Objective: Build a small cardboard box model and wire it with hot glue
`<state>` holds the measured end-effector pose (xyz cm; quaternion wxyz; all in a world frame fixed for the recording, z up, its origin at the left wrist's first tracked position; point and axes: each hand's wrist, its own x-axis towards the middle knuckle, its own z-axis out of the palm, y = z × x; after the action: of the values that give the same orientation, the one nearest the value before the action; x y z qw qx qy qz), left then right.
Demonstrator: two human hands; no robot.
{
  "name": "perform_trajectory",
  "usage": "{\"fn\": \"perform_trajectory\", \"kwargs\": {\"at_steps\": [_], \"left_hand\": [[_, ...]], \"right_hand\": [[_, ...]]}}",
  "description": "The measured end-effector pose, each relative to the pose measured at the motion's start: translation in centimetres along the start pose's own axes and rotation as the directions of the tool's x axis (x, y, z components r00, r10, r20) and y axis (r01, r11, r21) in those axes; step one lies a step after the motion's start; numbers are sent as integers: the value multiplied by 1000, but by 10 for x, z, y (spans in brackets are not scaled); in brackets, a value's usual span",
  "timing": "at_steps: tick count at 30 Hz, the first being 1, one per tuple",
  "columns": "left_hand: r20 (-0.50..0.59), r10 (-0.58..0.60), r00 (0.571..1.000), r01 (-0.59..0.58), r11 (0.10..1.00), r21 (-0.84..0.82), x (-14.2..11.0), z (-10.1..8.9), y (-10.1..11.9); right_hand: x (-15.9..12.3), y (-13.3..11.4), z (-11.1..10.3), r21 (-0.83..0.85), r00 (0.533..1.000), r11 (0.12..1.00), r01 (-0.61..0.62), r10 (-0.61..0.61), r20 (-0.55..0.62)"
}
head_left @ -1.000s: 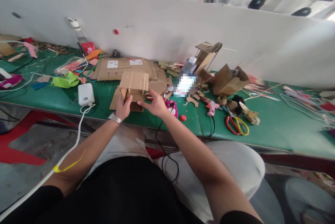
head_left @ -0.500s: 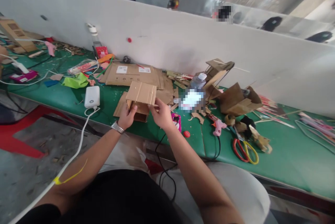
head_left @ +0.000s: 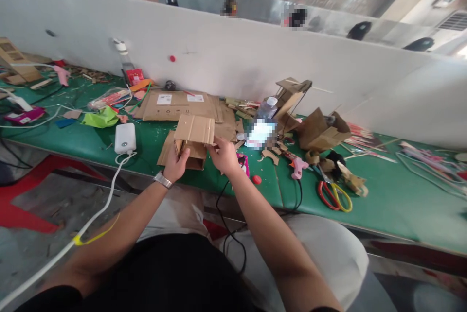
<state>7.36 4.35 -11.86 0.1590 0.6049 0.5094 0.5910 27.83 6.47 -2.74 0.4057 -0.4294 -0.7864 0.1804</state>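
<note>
Shows no readable word or number.
Bears two white labels point(head_left: 164, 99) side by side on the flat cardboard point(head_left: 151, 113), with print too small to read, and a row of small dark marks point(head_left: 177, 112) below them, equally unclear. Has pale marks on the red packet point(head_left: 134, 77), blurred past reading, and only coarse pixel blocks on the bright screen point(head_left: 260, 133).

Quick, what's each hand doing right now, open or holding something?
Left hand: closed on the left side of the box.
Right hand: at the box's top right edge; whether it grips can't be told.
</note>
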Motion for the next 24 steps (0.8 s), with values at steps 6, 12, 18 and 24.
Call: {"fn": "perform_trajectory", "kwargs": {"at_steps": [6,12,18,24], "left_hand": [[3,-7,1000,7,1000,12,0,-1,-4],[-15,28,999,-28,999,29,1,-1,-3],[-14,20,1000,-20,999,33,0,-2,-6],[-2,-15,1000,15,999,29,0,-2,-6]], "right_hand": [[3,-4,-7,75,1000,997,-12,13,-7],[0,0,0,69,1000,997,-20,19,7],[-5,8,9,145,999,988,-49,49,3],[-7,5,4,217,1000,976,-18,13,24]]}}
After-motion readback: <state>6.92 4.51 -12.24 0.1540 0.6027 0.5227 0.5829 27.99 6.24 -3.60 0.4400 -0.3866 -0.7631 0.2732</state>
